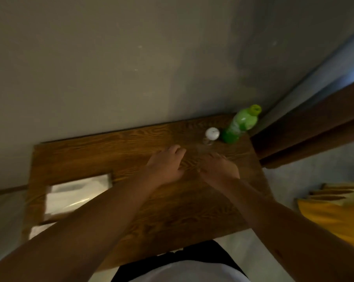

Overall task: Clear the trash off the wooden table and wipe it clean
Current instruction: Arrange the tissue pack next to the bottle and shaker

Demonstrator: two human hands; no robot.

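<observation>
- The brown wooden table (94, 159) stands against a plain grey wall (111, 68).
- Both bare arms reach out over the middle of the table top.
- The left hand (166, 165) is low over the wood, with its fingers (177, 151) bent a little and close together. It holds nothing that I can see.
- The right hand (219, 167) is just beside the left one, a little to the right. It is blurry. Its fingers (214, 156) point toward the far edge, and I cannot tell if they are spread out or closed.
- A small clear bottle with a round white cap (211, 135) stands just past the fingertips of both hands, near the far edge. The fingers are not touching it.
- A tall green plastic bottle with a yellow-green cap (239, 125) stands right beside the small bottle, in the far right corner by the wall. It is farther from the fingers.
- A flat clear shiny plastic packet (78, 192) lies on the left side of the table, well away from both hands. The left forearm passes in front of its near part.
- A yellow thing (334, 212) sits on the floor to the right of the table. It is too blurry to tell what it is.
</observation>
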